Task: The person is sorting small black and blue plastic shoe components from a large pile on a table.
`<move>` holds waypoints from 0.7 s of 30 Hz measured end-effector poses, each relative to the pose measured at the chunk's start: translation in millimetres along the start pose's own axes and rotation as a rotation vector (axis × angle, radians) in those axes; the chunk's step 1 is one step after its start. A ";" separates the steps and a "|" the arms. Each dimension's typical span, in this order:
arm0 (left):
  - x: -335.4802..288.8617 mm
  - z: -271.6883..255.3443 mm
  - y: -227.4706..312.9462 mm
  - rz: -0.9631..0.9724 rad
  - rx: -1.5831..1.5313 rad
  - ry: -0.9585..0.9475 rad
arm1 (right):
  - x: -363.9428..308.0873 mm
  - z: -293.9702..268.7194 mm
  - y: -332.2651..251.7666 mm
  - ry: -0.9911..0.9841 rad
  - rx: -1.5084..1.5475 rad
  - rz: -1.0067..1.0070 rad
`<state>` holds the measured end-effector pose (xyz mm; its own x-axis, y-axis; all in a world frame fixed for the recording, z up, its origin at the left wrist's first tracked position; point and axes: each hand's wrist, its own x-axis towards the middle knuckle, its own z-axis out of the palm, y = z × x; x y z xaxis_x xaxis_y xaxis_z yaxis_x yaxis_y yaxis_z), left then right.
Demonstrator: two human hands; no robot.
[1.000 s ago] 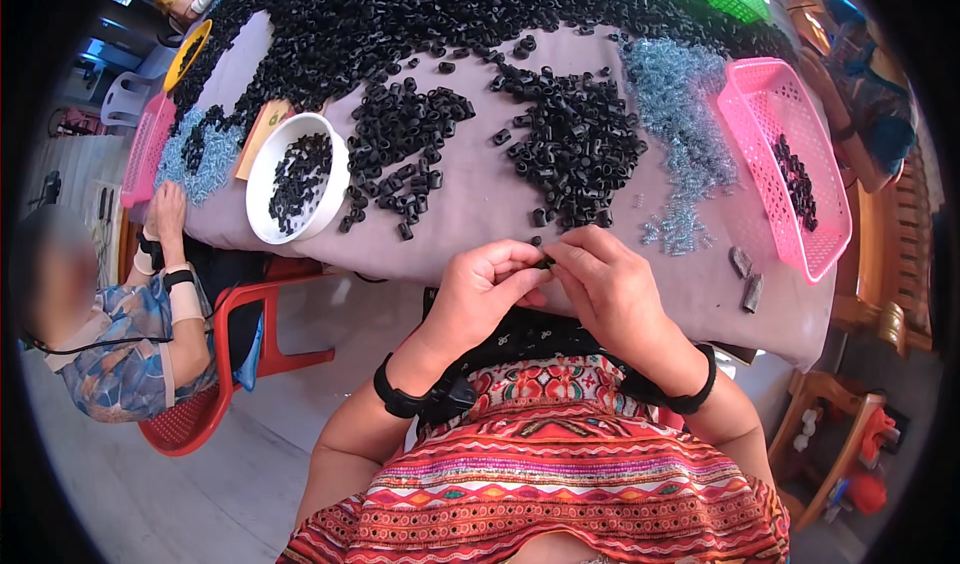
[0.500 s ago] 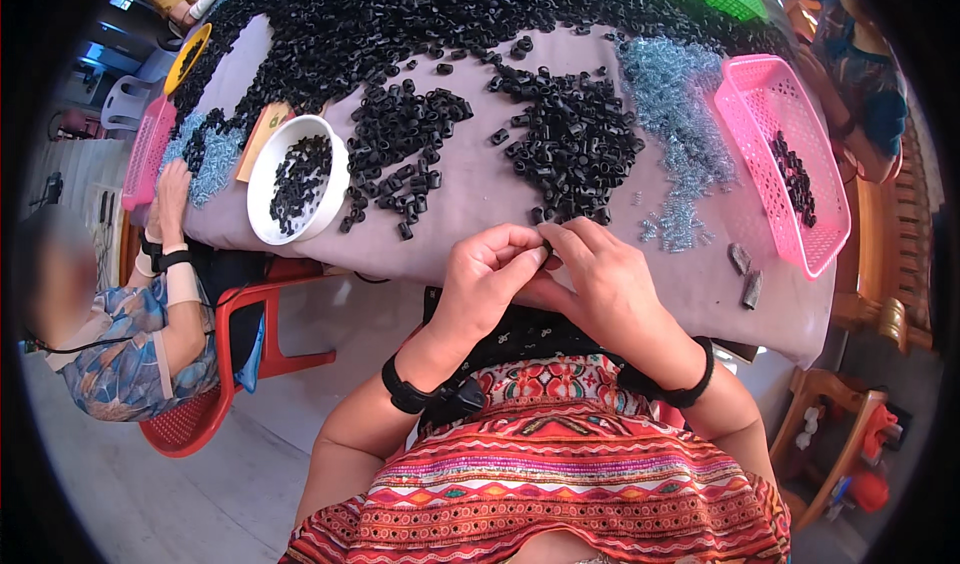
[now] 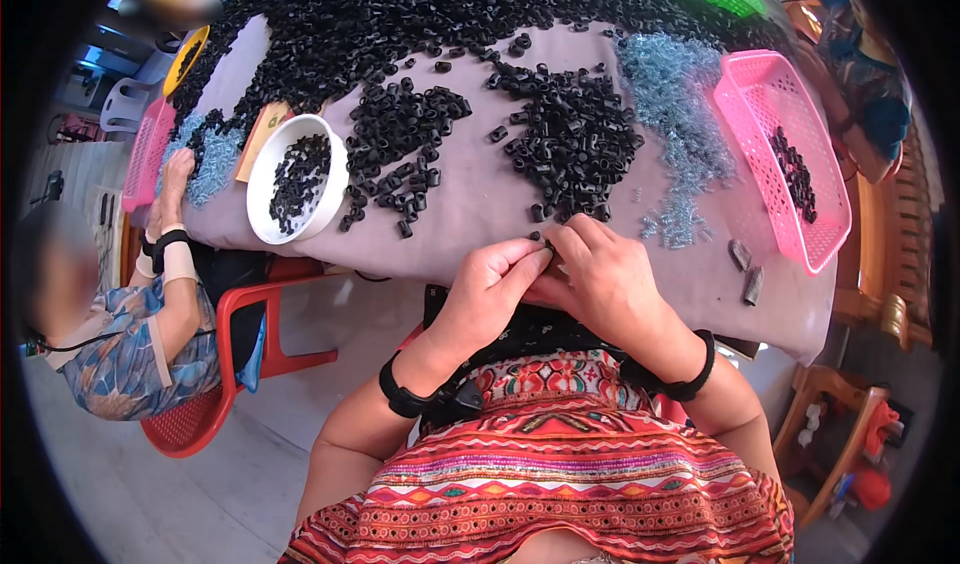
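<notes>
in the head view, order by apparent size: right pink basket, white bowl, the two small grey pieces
1. Right pink basket
2. White bowl
3. Upper grey piece and lower grey piece, too alike to rank

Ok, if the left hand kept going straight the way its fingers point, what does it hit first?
Most likely the right hand, just ahead of the left hand, with a small dark piece at their meeting point. Exact depth between them is unclear.
</notes>
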<state>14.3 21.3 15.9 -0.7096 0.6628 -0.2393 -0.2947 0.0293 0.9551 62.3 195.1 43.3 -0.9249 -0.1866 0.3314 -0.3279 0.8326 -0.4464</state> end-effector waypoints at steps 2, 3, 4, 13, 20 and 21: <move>-0.1 -3.6 -0.6 -0.018 0.027 -0.012 | -0.8 -0.6 0.7 -0.024 -0.008 -0.004; 0.4 -5.1 -0.4 0.002 0.117 -0.053 | -1.8 -0.5 2.1 -0.049 -0.017 -0.006; 0.7 -5.8 -0.2 0.022 0.208 -0.094 | -3.0 -0.4 3.6 -0.050 -0.018 -0.007; 5.4 2.9 7.1 -0.144 0.037 -0.202 | -13.4 -11.2 6.1 -0.017 0.007 -0.028; 19.6 -11.4 19.8 0.185 0.439 0.135 | -26.2 -79.3 57.0 0.113 -0.028 0.415; 22.7 -16.2 21.9 0.309 0.589 0.152 | -26.7 -93.0 71.8 0.180 -0.056 0.486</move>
<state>-18.6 24.9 28.6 -0.7999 0.5950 0.0785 0.3023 0.2865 0.9091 81.4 308.4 79.7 -0.9184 0.3167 0.2371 0.1459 0.8283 -0.5410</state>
